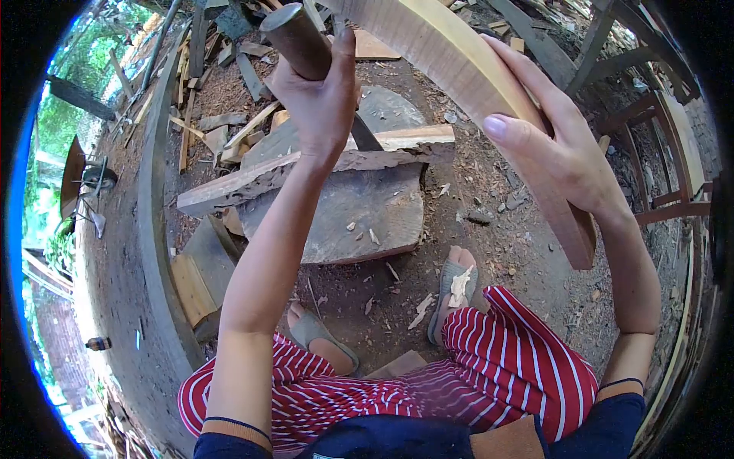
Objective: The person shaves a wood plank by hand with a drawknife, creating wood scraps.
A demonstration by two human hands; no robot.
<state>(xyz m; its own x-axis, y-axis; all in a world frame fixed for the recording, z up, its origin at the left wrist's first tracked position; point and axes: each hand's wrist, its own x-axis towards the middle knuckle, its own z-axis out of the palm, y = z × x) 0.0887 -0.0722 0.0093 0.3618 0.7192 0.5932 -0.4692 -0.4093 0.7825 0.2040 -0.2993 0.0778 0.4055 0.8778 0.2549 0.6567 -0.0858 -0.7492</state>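
My left hand [317, 103] is closed around a thick, round, dark handle [300, 42], its blunt end tilted up toward me. Below that wrist a dark flat strip [365, 136] shows against a rough plank, and I cannot tell whether it belongs to the held tool. My right hand [554, 145] grips a long, curved piece of pale wood [451, 57], thumb on the near face and fingers over the far edge. The wood runs from the top of the view down to a squared end at the right. Under my hands stands a broad chopping block [352, 218].
The rough-edged plank [252, 180] lies across the block. Wood offcuts [229, 138] are scattered at the back left. A long curved beam [157, 222] lies along the left side. Wooden frames [665, 153] stand at the right. My sandalled feet [455, 287] are among chips on the ground.
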